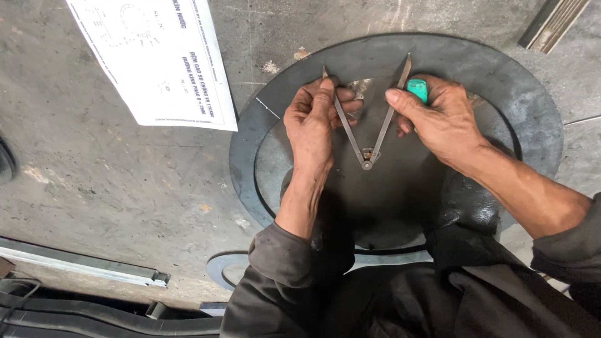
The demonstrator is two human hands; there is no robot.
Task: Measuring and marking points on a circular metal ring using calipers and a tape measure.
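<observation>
At the far left edge a dark round thing is cut off, too little of it showing to name. At 11 o'clock a printed sheet lies on the concrete floor, its top cropped by the frame. At 8 o'clock a metal rail runs along the floor, with black hose below it, partly out of view.

The left hand rests on a large dark disc in the middle, fingers closed together on the left leg of the dividers near its tip (the fingertips curl under, so the exact grip is hard to see). The dividers lie flat in a V, hinge toward 6 o'clock, both points toward 12.

The right hand presses the right leg with its forefinger, and is clamped on a small teal thing, mostly buried in the palm, so its kind cannot be told. A scored ring line shows on the disc; its lower arc is hidden by the dark sleeves and a knee. A second pale ring peeks out at 7 o'clock, mostly covered by the left sleeve. At 1 o'clock a metal strip is cut off by the corner.
</observation>
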